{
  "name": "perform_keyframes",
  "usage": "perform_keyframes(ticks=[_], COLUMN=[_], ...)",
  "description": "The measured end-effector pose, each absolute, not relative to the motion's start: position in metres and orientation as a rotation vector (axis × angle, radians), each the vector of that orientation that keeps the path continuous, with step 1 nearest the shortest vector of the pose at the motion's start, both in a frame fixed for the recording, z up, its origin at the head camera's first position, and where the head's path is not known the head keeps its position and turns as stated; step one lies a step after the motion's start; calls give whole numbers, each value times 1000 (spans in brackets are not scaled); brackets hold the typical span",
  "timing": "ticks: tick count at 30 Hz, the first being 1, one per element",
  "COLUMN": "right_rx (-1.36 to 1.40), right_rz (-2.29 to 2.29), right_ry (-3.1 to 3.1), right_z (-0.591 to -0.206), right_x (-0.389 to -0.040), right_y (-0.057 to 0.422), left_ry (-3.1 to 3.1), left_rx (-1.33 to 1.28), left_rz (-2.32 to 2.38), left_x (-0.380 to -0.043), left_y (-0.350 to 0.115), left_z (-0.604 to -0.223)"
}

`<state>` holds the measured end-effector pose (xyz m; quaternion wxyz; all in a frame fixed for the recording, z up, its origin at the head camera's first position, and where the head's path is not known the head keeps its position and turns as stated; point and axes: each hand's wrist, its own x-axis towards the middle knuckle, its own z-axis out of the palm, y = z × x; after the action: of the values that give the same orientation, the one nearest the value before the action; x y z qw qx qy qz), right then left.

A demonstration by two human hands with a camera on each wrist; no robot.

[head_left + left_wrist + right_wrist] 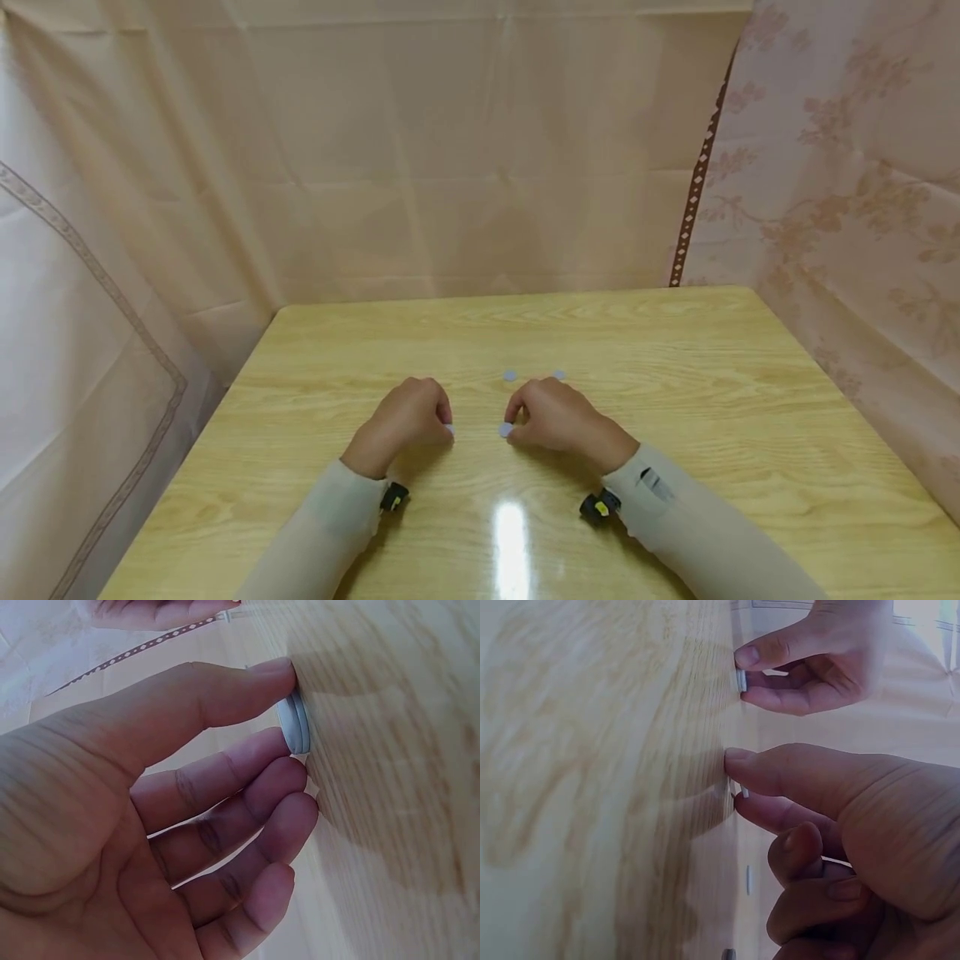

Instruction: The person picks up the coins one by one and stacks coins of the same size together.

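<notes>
Small, flat, pale blue-grey discs are at both hands. My left hand (405,421) has thumb and index finger at opposite edges of a short stack of discs (295,724), pinching it at the tabletop. Two layers show in that stack. To its right, my right hand (561,423) pinches a disc (506,430) between thumb and index finger, low at the wood. The disc's left part sticks out past the fingertips. Its other fingers curl toward the palm in the right wrist view. Two more discs, one left (510,376) and one right (558,375), lie just beyond the right hand.
The wood-grain table (300,358) reflects a bright light near its front. A beige cloth (480,150) hangs behind it, with patterned curtains at the left and right (840,208). A small black device (597,507) sits at the right wrist, another (393,497) at the left.
</notes>
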<state>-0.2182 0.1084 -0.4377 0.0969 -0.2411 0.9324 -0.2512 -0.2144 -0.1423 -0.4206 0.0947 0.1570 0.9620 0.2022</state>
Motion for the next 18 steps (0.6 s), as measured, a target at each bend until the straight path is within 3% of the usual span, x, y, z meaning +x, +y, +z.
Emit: perform_keyframes(ticks=[18], right_rx=[-742], right_rz=[-934], right_ry=[2636], right_z=[-444], right_x=[-222], right_y=[115], left_ry=[2870], left_rx=[481], left_rz=[565], left_x=[-214], left_y=[-137], left_z=[-422])
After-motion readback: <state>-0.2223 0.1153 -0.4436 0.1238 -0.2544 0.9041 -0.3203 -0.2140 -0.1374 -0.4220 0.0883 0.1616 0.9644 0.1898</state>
